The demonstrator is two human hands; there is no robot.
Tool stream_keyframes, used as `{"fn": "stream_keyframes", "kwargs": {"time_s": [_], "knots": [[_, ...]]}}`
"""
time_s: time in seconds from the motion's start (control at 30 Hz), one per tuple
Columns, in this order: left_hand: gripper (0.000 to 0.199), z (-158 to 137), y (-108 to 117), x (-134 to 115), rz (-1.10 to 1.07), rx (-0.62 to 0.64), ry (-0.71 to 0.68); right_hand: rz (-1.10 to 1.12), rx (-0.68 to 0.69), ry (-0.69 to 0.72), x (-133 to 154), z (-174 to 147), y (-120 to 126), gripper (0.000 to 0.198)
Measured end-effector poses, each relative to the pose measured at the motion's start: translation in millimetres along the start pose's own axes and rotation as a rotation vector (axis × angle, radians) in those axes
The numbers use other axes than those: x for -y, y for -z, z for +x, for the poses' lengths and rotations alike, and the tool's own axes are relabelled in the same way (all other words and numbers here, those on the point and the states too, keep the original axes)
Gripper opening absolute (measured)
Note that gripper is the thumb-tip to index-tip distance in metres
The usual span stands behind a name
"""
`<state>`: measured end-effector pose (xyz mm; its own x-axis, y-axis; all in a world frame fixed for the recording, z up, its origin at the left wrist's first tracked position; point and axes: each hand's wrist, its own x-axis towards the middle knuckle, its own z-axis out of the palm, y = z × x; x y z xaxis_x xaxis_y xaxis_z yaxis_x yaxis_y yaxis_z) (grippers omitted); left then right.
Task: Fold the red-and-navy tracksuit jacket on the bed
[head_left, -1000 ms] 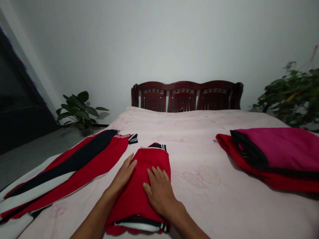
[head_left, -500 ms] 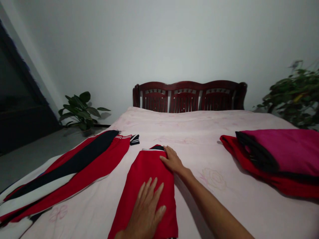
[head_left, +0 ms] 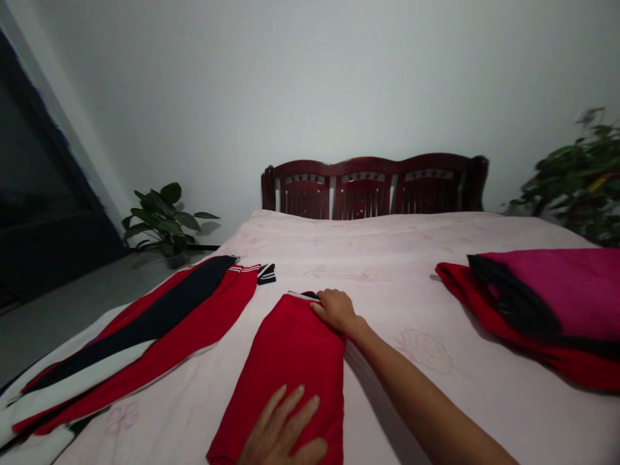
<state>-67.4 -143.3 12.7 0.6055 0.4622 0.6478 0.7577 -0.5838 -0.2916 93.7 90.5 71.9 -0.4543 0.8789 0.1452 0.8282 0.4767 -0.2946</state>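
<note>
A folded red garment point(head_left: 298, 349) with white and dark trim at its far end lies in front of me on the bed. My right hand point(head_left: 335, 310) is at its far right corner, fingers curled over the edge and thumb on top of the cloth. Nearer to me, my left hand point(head_left: 285, 433) rests on the red cloth with fingers spread; its wrist is out of view.
To the left lies a red, navy and white sports garment point(head_left: 169, 342) with a striped ribbed end. Folded magenta and black cloth point(head_left: 557, 284) sits on red cloth point(head_left: 508, 342) at right. Beyond the pink sheet point(head_left: 387, 252) stands a wooden headboard point(head_left: 363, 187); plants flank the bed.
My left hand has slid toward me along the red garment. The fingers of my right hand have curled over its far edge, and less dark trim shows there.
</note>
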Motion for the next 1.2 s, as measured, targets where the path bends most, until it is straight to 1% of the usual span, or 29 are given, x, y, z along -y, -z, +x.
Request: {"fn": "stream_keyframes", "kwargs": {"time_s": [0.07,0.1,0.2,0.27,0.37,0.47,0.57,0.67,0.77,0.87,0.93,1.0,1.1,1.2], "knots": [[0.011,-4.4,2.4,5.9,-0.038,-0.031,-0.012,0.012,-0.014,0.002,1.1,-7.2,1.9,0.039],[0.009,-6.0,5.2,8.8,-0.054,-0.023,-0.021,0.028,-0.020,0.003,2.2,-10.5,3.4,0.037],[0.008,-8.2,18.3,17.7,-0.092,0.060,-0.042,0.116,-0.037,-0.013,5.2,-16.5,11.3,0.033],[0.008,-9.6,27.8,23.7,-0.111,0.086,-0.052,0.208,-0.058,-0.060,4.8,-15.9,19.4,0.034],[0.011,-15.3,37.2,32.6,-0.142,0.084,-0.040,0.403,-0.056,-0.168,-1.7,-11.4,30.3,0.044],[0.017,-23.6,40.3,39.4,-0.165,0.127,-0.014,0.653,0.038,-0.228,-11.1,-12.7,30.1,0.048],[0.020,-28.9,39.7,41.1,-0.180,0.187,0.018,0.866,0.164,-0.255,-18.7,-25.5,17.2,0.045],[0.019,-29.6,38.3,40.3,-0.212,0.206,0.047,0.998,0.241,-0.296,-24.8,-40.6,4.6,0.042],[0.016,-28.9,39.1,43.3,-0.277,0.206,0.068,1.080,0.263,-0.300,-29.8,-44.5,4.3,0.041],[0.018,-30.0,42.3,51.2,-0.350,0.199,0.098,1.098,0.200,-0.259,-31.5,-35.6,13.5,0.038],[0.024,-31.9,43.7,55.8,-0.381,0.203,0.121,1.075,0.129,-0.211,-32.2,-28.6,18.8,0.036],[0.027,-34.2,42.8,56.6,-0.403,0.228,0.147,1.028,0.094,-0.167,-34.6,-26.1,19.4,0.038],[0.023,-36.8,39.0,50.0,-0.446,0.245,0.155,0.898,0.118,-0.156,-41.5,-32.8,10.9,0.040],[0.016,-32.9,45.8,44.1,-0.502,0.290,0.194,0.689,0.131,-0.199,-48.3,-41.5,5.1,0.032]]}}
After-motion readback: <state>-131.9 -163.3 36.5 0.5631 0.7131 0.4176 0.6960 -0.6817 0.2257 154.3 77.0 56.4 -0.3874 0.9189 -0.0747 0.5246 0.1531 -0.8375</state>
